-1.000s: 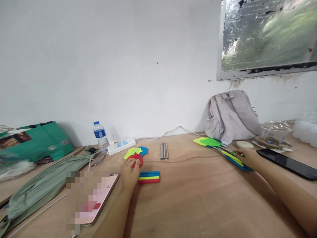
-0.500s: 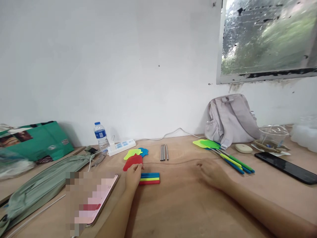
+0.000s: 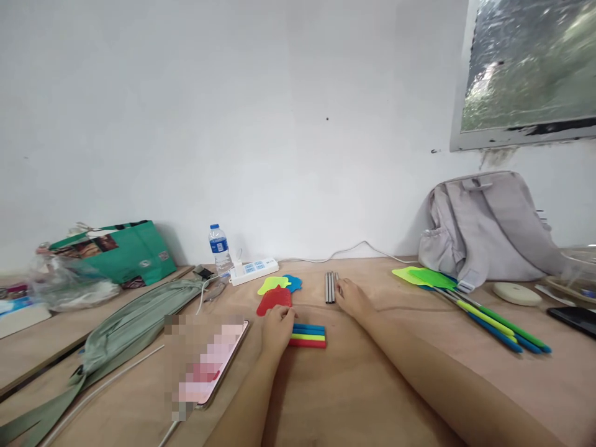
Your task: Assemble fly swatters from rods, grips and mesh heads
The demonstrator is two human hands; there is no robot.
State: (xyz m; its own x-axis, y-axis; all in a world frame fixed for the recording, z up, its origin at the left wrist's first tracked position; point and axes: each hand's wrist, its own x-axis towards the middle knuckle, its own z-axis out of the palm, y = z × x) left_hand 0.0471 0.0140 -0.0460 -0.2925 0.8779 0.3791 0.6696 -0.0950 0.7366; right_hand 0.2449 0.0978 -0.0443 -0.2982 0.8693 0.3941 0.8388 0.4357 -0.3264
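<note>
My left hand (image 3: 277, 328) rests on the table with its fingers curled together, between a red fly swatter head (image 3: 274, 300) and a row of blue, yellow and red handles (image 3: 309, 336). It covers the handles' left ends, and what its fingertips hold, if anything, is hidden. Yellow (image 3: 272, 285) and blue (image 3: 293, 283) swatter heads lie behind the red one. Several silver metal rods (image 3: 329, 288) lie side by side farther back. The fingers of my right hand (image 3: 352, 298) are closed at the rightmost rod. Assembled fly swatters (image 3: 493, 323) lie at the right.
A phone (image 3: 223, 366) lies left of my left arm, beside a grey-green bag (image 3: 135, 323). Along the wall are a water bottle (image 3: 220, 248), a white power strip (image 3: 255, 271) and a grey backpack (image 3: 493, 230). A black phone (image 3: 572, 319) sits far right.
My right hand has moved left from the table near the assembled swatters to the metal rods. My left hand stays by the handles. The view has turned slightly left.
</note>
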